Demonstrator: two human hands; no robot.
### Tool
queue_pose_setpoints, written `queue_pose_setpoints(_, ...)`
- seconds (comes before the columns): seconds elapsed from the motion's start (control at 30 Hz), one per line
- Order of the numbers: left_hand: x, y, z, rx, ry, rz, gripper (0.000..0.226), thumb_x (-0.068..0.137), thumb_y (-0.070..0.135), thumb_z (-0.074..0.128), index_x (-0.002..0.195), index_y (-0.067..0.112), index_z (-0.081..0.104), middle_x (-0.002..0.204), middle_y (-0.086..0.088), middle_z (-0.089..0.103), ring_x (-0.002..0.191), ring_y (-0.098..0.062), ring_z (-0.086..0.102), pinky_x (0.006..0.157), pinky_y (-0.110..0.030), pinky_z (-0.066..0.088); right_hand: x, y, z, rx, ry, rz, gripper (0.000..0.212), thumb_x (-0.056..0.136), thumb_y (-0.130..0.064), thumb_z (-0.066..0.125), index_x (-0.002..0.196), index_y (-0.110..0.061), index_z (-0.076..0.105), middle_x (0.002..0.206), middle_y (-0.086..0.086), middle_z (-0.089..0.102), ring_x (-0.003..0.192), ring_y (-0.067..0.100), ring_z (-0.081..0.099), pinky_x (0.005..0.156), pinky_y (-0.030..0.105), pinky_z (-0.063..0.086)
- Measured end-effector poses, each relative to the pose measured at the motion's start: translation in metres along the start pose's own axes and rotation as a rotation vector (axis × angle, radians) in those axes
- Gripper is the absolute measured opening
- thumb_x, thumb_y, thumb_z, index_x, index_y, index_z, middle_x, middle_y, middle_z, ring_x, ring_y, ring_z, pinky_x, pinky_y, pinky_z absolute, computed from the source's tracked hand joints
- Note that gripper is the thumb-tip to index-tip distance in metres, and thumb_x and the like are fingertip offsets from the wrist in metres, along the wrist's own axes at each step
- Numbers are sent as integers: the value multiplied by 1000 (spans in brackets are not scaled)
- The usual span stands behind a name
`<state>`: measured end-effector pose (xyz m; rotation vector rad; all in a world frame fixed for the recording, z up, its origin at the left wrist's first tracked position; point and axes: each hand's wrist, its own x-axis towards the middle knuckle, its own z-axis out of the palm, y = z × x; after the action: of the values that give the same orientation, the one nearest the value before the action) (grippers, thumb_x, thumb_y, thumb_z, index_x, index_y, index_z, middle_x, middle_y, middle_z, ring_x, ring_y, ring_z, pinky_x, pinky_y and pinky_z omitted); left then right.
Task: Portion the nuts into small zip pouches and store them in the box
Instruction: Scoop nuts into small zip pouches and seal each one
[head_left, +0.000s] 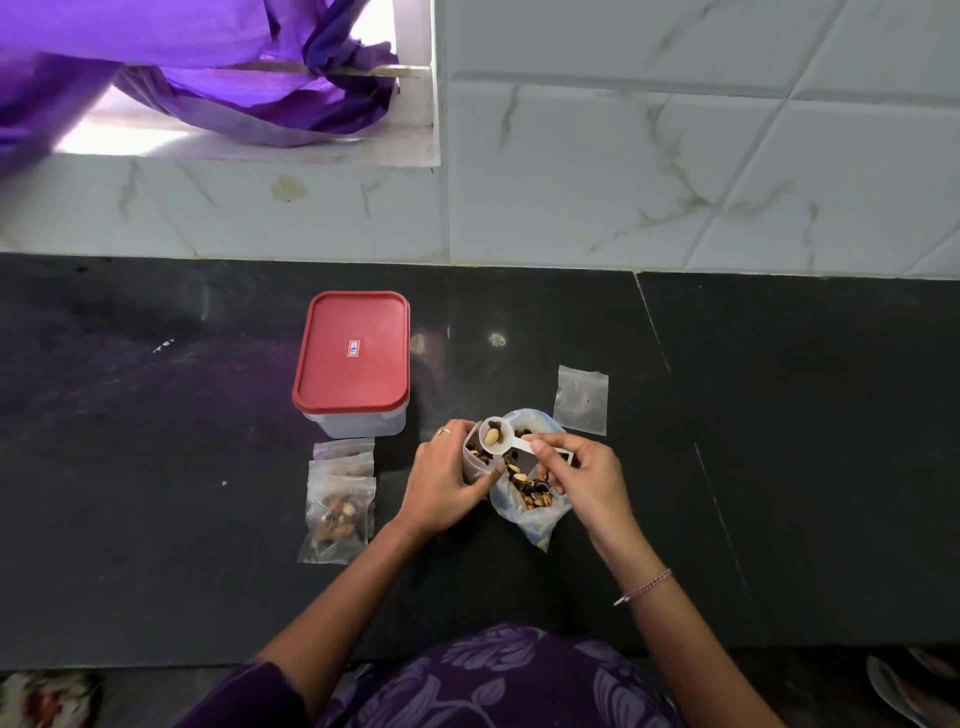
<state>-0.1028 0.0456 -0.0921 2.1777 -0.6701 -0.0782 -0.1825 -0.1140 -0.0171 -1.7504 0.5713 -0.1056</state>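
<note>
Both hands are occupied at a dark bench (156, 467): the left hand (447, 488) is curled round a small clear pouch (475, 457) held upright with its mouth open. The right hand (582, 478) pinches the handle of a white plastic scoop (493, 434), whose round bowl is poised at that mouth.

The bench is seen as polished black stone, faintly smudged. On it, beyond the left hand, a rectangular box (353, 421) of translucent plastic is kept closed under a red lid (353, 353) with rounded corners. Whether anything is inside cannot be told. A crumpled bulk bag (535, 514) of thin bluish film lies just beneath the right hand, touching the held pouch, and a good heap of nuts (535, 491) is left in it.

Just in front of the box, filled pouches (340, 512) are stacked in an overlapping pile, glossy and lumpy. One flat empty pouch (581, 400) waits beyond the bag. The scoop's load is a few pale and dark kernels.

The job is judged roughly midway. Several portions are sealed and one is being filled. At least one pouch is yet to be filled, and storing in the box has not begun.
</note>
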Motion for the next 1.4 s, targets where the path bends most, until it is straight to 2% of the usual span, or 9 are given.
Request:
queue_pose_setpoints(0.1,2,5,1,-52,36,-13,41,82,55,62,109,26,52,99,13,60,91,-7,59,80,-45,50,-9,1,6,-306,76,-402,17,88,-16,65,103,-18,72,92,-14,64,86,-5,61,74,6,47)
queue_pose_setpoints(0.2,4,8,1,-121,77,-19,44,81,61,61,105,26,52,96,13,61,88,-10,60,77,-47,50,-13,12,7,-607,8,-745,24,88,-10,63,112,-11,69,98,-4,59,90,-1,53,88,5,41)
queue_pose_setpoints(0.4,6,10,0,-178,110,-19,46,80,60,63,108,27,49,95,10,62,87,-12,61,76,-47,51,-15,12,3,-648,100,-852,28,86,-9,64,114,-7,67,102,2,60,96,4,54,90,16,47)
queue_pose_setpoints(0.53,8,13,-1,-232,92,12,41,80,54,67,104,27,49,94,10,63,85,-13,64,73,-48,52,-14,7,5,-596,45,-759,27,90,-20,57,114,-15,68,101,-6,63,95,-1,54,84,13,47)
queue_pose_setpoints(0.67,9,14,-3,-176,118,1,47,80,61,62,107,25,50,94,10,61,87,-9,60,77,-44,51,-12,3,2,-370,221,-570,22,87,-22,63,108,-23,70,93,-24,61,90,-1,57,75,12,47)
queue_pose_setpoints(0.9,6,7,-2,-176,112,-35,45,81,58,63,108,24,50,96,12,60,90,-11,61,80,-46,51,2,24,-11,-86,259,-129,15,87,-24,66,100,-22,73,93,-12,59,91,5,58,76,21,49)
queue_pose_setpoints(1.2,4,12,-3,-212,133,-19,44,80,57,64,106,24,50,94,14,60,89,-11,61,79,-46,51,19,63,-8,-508,195,62,10,84,-35,69,93,-32,70,98,-9,66,94,10,60,71,30,54)
queue_pose_setpoints(1.3,4,14,-4,-210,136,-17,44,80,58,64,106,26,49,95,15,58,90,-9,61,80,-46,51,16,60,-6,-691,172,35,13,85,-40,66,95,-31,67,103,-8,61,99,10,52,67,26,50)
queue_pose_setpoints(1.4,4,13,-4,-206,137,-20,44,80,59,64,106,28,48,97,16,58,91,-9,61,80,-46,51,10,48,-6,-853,191,-96,30,86,-43,63,111,-28,63,112,-6,49,106,11,42,80,26,48)
